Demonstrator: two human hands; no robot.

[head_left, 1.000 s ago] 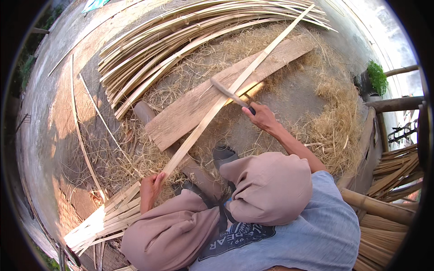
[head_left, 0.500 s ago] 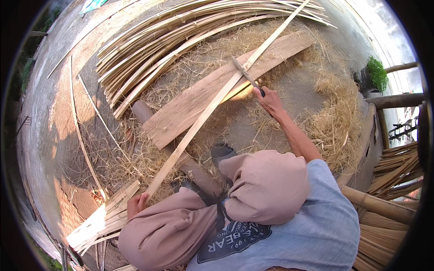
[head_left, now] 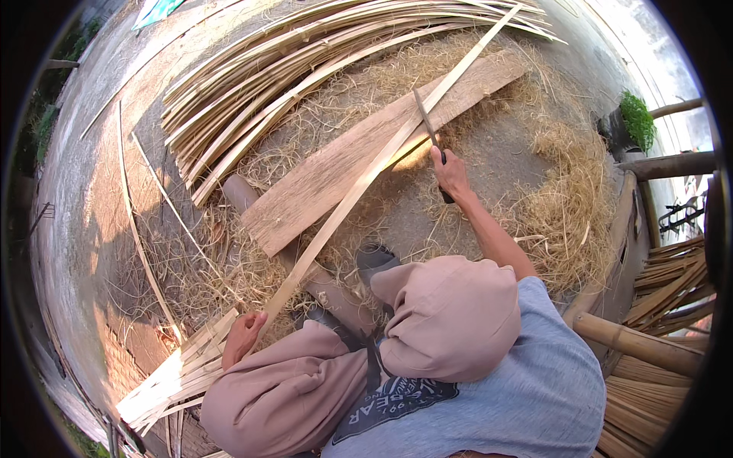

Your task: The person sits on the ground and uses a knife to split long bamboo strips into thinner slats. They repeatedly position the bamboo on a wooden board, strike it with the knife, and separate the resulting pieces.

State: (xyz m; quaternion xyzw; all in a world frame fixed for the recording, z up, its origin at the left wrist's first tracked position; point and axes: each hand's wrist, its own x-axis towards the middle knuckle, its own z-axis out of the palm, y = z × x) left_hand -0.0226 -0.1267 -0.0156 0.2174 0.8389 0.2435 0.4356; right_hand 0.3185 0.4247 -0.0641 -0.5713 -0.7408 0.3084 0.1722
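Head view shows a pale flat strip (head_left: 337,221) that lies slantwise over a wooden board (head_left: 305,191), from 1 o'clock down to between 7 and 8 o'clock; the right hand (head_left: 452,174), at 2 o'clock, is wrapped around the handle of a knife (head_left: 428,122), whose blade crosses over the strip; the left hand (head_left: 244,333), at 8 o'clock, has its fingers curled at the strip's near end, and I cannot tell whether it pinches the strip or only rests beside it; a pile of similar strips (head_left: 305,69) lies at 11 o'clock, and thin shavings (head_left: 569,191) spread toward 3 o'clock; by my judgement, the step in hand is scraping the strip's upper face; the next move calls, I think, for a secure left hold and an even blade angle.
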